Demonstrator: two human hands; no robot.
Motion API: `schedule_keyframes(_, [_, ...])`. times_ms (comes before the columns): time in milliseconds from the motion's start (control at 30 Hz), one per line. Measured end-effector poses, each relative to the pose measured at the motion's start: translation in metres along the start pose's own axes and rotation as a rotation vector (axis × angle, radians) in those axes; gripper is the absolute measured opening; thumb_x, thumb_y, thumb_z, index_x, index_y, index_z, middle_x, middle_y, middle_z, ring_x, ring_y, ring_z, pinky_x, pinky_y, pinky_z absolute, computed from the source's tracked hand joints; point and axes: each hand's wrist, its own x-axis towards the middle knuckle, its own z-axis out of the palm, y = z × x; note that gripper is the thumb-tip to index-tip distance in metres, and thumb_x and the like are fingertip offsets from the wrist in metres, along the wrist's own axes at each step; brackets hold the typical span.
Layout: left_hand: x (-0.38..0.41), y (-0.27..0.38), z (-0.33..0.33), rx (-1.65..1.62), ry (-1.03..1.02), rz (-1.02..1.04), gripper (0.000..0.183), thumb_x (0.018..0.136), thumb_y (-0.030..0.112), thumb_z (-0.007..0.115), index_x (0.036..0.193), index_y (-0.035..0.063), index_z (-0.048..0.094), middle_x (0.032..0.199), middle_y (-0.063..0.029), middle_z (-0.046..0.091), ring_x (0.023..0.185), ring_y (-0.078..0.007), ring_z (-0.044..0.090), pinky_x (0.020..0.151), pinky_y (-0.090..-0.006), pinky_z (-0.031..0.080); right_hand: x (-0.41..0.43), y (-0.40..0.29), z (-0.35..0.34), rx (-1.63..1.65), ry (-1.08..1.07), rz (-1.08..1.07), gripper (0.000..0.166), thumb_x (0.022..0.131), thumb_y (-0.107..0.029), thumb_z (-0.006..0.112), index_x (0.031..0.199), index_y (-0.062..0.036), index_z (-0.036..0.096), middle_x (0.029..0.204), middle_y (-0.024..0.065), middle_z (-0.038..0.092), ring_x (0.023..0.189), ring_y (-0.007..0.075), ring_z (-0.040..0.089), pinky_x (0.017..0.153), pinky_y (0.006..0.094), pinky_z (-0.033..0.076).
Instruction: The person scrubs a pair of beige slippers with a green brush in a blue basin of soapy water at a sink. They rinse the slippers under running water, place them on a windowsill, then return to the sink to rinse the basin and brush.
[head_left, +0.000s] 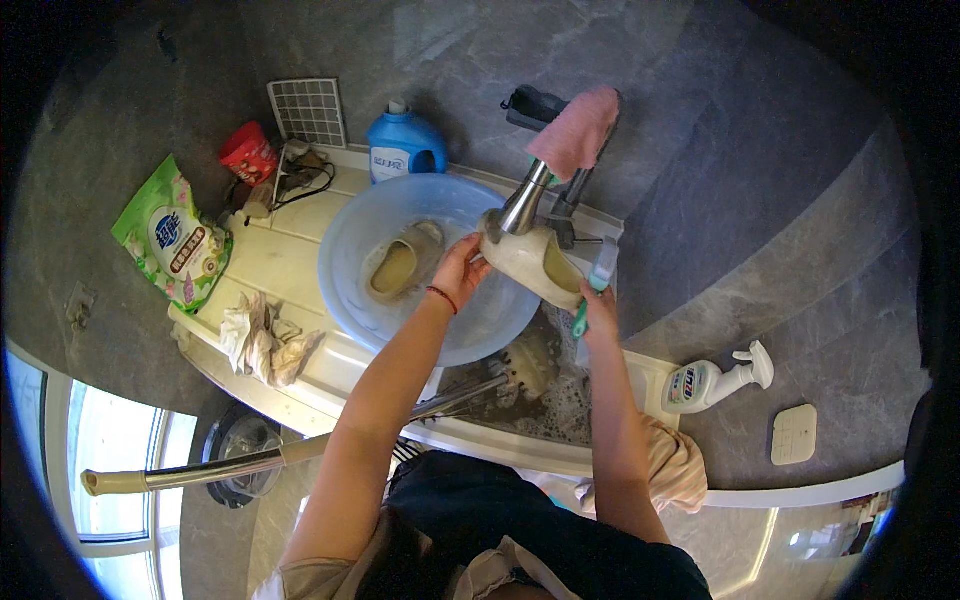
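My left hand (460, 271) holds one end of a cream slip-on shoe (521, 259), raised over the right side of a blue plastic basin (341, 315). Above that end sits the chrome spout of a faucet (525, 201); whether water is running I cannot tell. My right hand (600, 311) grips a green-handled brush (602, 271) and is against the shoe's other end. Its bristles are hard to make out. A second cream shoe (394, 268) lies in water inside the basin.
Dark sudsy water (566, 409) stands in the sink, with a mop pole (217, 471) reaching across its front edge. Around it are a blue detergent bottle (405, 142), a green detergent bag (176, 240), crumpled cloths (266, 341), a spray bottle (694, 386) and a pink cloth (577, 135) over the faucet.
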Motion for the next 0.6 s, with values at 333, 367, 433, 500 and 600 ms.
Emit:
schedule_keyframes(333, [-0.007,-0.007,0.013,0.165,0.177,-0.067,0.048,0.072,0.02,0.067,0.109,0.0084,0.04,0.101,-0.0063,0.051,0.091,-0.0201,0.052,0.072,-0.0338,0.048,0.01,0.044,0.083,0.074,0.077,-0.205,0.028,0.083,-0.01,0.052,0.108,-0.0058,0.04,0.089,0.0049,0.051,0.076,0.0148,0.05,0.065,0.0298,0.043])
schedule_keyframes(367, [-0.006,-0.008,0.013,0.165,0.232,0.01,0.043,0.073,0.018,0.066,0.106,0.0084,0.042,0.097,-0.0058,0.053,0.087,-0.0193,0.055,0.068,-0.0317,0.05,0.007,0.043,0.089,0.063,0.064,-0.208,0.027,0.083,-0.01,0.052,0.107,-0.0056,0.04,0.087,0.0048,0.051,0.074,0.0146,0.05,0.064,0.0299,0.043])
schedule_keyframes(433, [-0.008,0.003,0.008,0.186,0.284,0.036,0.048,0.069,0.007,0.066,0.108,0.0094,0.037,0.098,-0.0056,0.052,0.083,-0.0197,0.054,0.064,-0.0299,0.048,-0.006,0.026,0.095,0.046,-0.091,-0.091,0.025,0.083,-0.009,0.052,0.105,-0.0047,0.041,0.088,0.006,0.05,0.074,0.0152,0.05,0.067,0.0303,0.047])
schedule_keyframes(500, [-0.008,0.007,0.001,0.215,0.332,0.084,0.059,0.067,0.0,0.065,0.113,0.0113,0.03,0.108,-0.0091,0.046,0.095,-0.0238,0.05,0.075,-0.0365,0.046,-0.015,0.016,0.101,0.165,-0.185,0.042,0.025,0.082,-0.009,0.052,0.104,-0.0043,0.041,0.088,0.0061,0.05,0.072,0.0152,0.05,0.067,0.0301,0.049])
schedule_keyframes(600, [-0.002,0.006,-0.007,0.192,0.303,0.25,0.061,0.064,-0.007,0.059,0.115,0.011,0.029,0.109,-0.0091,0.044,0.098,-0.0245,0.047,0.079,-0.0358,0.043,-0.014,0.012,0.105,-0.083,-0.232,0.065,0.035,0.08,-0.003,0.048,0.114,-0.0033,0.038,0.086,0.0073,0.051,0.074,0.0157,0.052,0.066,0.0312,0.051])
